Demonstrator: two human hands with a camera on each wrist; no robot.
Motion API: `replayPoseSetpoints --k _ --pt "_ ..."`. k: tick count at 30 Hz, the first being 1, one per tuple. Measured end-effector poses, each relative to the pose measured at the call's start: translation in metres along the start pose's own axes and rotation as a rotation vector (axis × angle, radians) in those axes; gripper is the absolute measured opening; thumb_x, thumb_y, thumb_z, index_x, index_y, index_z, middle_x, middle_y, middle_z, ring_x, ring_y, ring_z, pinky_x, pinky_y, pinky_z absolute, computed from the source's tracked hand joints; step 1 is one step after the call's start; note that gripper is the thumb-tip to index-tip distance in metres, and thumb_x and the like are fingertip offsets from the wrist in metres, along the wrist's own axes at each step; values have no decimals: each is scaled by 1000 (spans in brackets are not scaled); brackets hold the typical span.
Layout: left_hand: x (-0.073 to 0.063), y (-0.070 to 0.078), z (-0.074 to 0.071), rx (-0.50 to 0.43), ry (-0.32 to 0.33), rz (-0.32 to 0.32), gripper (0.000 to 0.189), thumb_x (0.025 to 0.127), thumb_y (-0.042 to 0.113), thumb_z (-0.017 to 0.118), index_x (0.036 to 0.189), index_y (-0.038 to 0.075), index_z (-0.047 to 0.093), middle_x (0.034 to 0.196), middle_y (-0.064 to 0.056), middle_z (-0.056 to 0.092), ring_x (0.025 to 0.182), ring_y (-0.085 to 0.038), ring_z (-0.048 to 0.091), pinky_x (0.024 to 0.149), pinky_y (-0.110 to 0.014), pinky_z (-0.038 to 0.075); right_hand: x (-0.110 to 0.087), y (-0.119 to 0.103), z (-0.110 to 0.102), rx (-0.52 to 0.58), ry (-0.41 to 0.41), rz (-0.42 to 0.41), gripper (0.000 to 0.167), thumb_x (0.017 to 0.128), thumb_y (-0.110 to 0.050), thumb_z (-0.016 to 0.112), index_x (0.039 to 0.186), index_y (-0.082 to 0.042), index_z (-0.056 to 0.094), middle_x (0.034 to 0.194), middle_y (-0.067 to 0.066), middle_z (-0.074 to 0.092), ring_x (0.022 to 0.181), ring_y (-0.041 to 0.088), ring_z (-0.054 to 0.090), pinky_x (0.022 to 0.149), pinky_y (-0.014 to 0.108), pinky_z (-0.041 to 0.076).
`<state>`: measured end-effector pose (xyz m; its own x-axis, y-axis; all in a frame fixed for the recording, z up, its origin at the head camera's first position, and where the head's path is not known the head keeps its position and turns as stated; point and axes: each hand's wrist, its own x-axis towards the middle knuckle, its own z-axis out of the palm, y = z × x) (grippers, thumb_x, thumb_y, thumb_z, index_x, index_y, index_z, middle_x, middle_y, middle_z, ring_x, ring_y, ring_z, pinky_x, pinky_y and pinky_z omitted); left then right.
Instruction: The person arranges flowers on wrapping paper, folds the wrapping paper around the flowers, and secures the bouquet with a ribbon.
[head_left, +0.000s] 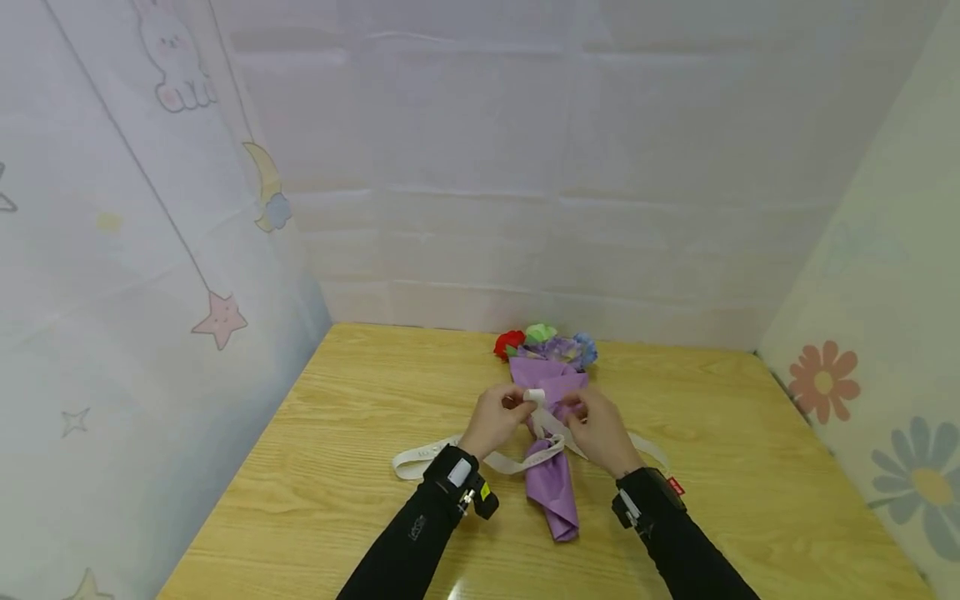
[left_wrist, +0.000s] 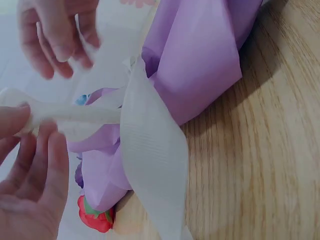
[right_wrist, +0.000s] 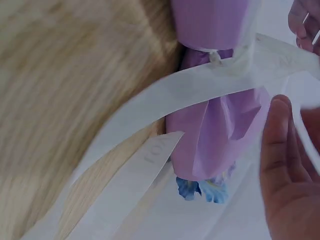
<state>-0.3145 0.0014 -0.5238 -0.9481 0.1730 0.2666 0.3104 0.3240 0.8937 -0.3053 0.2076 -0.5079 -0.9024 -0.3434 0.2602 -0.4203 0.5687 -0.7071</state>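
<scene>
A bouquet of artificial flowers [head_left: 555,350] in purple wrapping paper [head_left: 551,492] lies on the table, its blooms toward the wall. White ribbon [head_left: 517,464] circles the bouquet's narrow waist, and its long tails spread to both sides. My left hand [head_left: 495,419] pinches a raised loop of this ribbon [left_wrist: 75,112] between thumb and fingers above the wrap. Close by on the other side, my right hand [head_left: 600,429] hovers at the ribbon with loosely bent fingers; in the left wrist view, nothing shows between its fingers [left_wrist: 55,37].
The wooden table [head_left: 360,400] ends at a pale cloth backdrop [head_left: 465,192]. Printed cloth walls stand at both sides. One ribbon tail [head_left: 411,462] curls on the table to the left; another [head_left: 651,450] reaches right, behind the right wrist.
</scene>
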Motion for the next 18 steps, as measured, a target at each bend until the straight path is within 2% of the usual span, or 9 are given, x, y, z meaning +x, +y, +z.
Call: replayPoseSetpoints --k 1,5,7,9,11,12,16,18 --pt "0 -1 -1 11 18 0 11 97 18 72 95 7 71 98 -3 67 88 -17 66 68 -27 53 -4 1 2 -31 -33 -1 19 93 2 67 113 2 70 106 14 67 89 27 65 71 38 54" --pt "-1 -4 -5 27 63 -8 16 98 24 71 90 11 65 102 -1 64 99 -17 61 80 -31 52 -13 9 10 -140 -232 -25 27 91 -5 73 117 -1 72 109 9 64 91 22 60 73 36 51" --pt "-1 -6 -6 17 57 -9 18 98 23 71 89 11 61 98 1 64 98 -16 61 81 -32 51 -14 12 13 -177 -265 -29 26 90 -7 75 115 -3 73 105 6 64 89 19 59 73 34 50" --pt "-2 -6 -8 20 41 -6 19 98 20 70 88 11 57 92 2 64 93 -16 62 78 -31 51 -14 14 13 -178 -242 -9 15 90 -6 75 105 -4 74 97 2 64 83 17 57 69 33 48" --pt "-2 -7 -9 39 25 -1 21 98 18 71 88 10 54 87 3 63 89 -15 62 74 -29 50 -14 14 11 -145 -206 5 5 91 -5 74 93 -8 71 88 -1 61 77 16 54 66 31 46" --pt "-2 -7 -10 54 23 5 20 98 17 70 88 9 54 85 3 63 87 -15 62 73 -29 50 -14 14 9 -116 -189 10 6 91 -6 73 91 -10 69 87 -2 60 78 15 53 65 30 45" --pt "-4 -8 -13 103 17 9 18 98 15 69 90 9 54 85 3 65 87 -13 61 70 -26 47 -13 11 3 107 -203 31 2 95 -7 66 95 -6 64 94 6 60 82 20 55 66 30 47" --pt "-4 -9 -13 104 13 0 17 98 14 68 91 9 54 85 2 67 83 -12 60 68 -25 46 -14 12 3 207 -245 34 9 95 -3 61 104 -3 62 95 11 63 79 21 58 63 29 48"
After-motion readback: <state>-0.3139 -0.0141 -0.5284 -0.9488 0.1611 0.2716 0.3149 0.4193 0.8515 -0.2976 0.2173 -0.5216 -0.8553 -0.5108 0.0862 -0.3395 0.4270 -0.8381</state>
